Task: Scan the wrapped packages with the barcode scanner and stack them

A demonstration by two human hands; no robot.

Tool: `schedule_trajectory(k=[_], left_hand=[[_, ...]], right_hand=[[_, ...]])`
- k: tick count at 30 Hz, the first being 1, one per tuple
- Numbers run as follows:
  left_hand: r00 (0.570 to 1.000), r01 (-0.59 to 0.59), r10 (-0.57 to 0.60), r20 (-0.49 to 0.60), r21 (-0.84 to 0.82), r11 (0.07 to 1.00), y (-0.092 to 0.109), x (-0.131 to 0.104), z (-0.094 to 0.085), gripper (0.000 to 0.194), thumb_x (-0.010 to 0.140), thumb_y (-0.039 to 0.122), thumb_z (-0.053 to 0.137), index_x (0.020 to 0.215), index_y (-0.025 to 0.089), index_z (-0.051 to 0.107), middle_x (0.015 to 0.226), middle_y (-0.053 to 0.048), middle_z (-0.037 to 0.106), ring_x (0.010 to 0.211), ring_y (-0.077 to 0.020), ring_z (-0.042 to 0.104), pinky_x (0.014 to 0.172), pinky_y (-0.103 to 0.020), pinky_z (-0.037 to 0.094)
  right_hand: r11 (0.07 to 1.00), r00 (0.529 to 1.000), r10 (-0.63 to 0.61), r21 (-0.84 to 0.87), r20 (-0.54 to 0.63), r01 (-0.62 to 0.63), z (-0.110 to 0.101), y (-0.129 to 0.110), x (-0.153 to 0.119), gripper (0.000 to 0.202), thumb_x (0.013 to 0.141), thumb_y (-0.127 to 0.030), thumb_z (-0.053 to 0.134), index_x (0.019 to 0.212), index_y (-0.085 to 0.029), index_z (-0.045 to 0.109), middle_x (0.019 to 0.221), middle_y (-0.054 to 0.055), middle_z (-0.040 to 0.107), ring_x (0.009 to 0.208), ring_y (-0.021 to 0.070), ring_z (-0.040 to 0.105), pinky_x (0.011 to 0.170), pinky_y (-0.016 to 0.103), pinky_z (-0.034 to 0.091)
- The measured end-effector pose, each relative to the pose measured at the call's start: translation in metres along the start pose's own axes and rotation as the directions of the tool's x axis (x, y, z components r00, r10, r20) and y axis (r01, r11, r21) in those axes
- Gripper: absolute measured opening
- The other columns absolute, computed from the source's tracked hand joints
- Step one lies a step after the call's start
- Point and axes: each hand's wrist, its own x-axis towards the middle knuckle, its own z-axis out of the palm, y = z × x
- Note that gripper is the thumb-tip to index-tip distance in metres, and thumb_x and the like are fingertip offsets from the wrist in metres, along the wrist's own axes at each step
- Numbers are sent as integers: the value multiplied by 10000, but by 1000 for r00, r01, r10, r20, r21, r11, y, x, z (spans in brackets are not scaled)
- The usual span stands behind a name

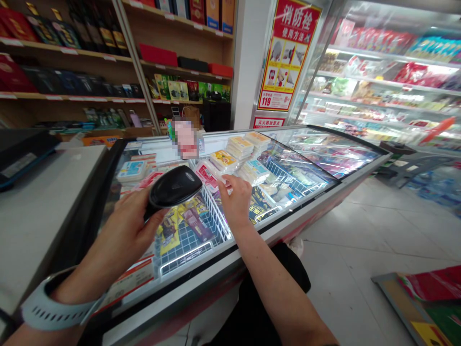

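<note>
My left hand [135, 223], wearing a pale watch strap, is closed round a black barcode scanner [176, 185] held over the chest freezer [306, 204]. To its right, my right hand [236, 199] pinches the edge of a flat clear package with a red label [207, 175]. The scanner's head is close to that package's left side. Behind the package sits a yellow-labelled pack [222, 158], with stacks of similar packs [240, 146] farther back. Below the hands, a white wire basket [216, 216] holds yellow and purple ice-cream wrappers [198, 223].
A grey counter [54, 192] with a black device [25, 154] stands at the left. Shelves of bottles and boxes [162, 55] line the back. A lit refrigerated display [389, 72] fills the right. A low stand with red packs [425, 293] sits on the floor.
</note>
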Motion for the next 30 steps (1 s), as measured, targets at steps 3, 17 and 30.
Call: schedule_trajectory(k=[3,17,30], left_hand=[[1000,-2,2,-2,-9,1000,1,0,-1,253,908,395,460,1046,209,563,943,-66,629,911,-271,599,835,-415,449],[947,296,-287,-142,47,954,-8,4,-14,358,843,492,450,1058,226,553,847,-38,622,773,-249,603,669,-327,418],[830,523,-509,-226,0,852,-16,8,-30,436,841,474,504,1160,187,585,665,18,520,595,-177,499,587,-278,344]], right_hand=[[1000,1000,-3,6,-8,4,1,1,0,183,948,-333,629,1061,-202,688,907,13,714,822,165,632,948,343,355],[944,964,-236,-263,-123,197,-16,1,42,174,972,-312,583,1090,-222,673,1019,35,702,1027,194,594,1092,412,258],[833,927,-294,-413,231,367,2,0,63,265,967,-196,482,1166,-164,654,1123,151,601,1058,281,517,957,448,405]])
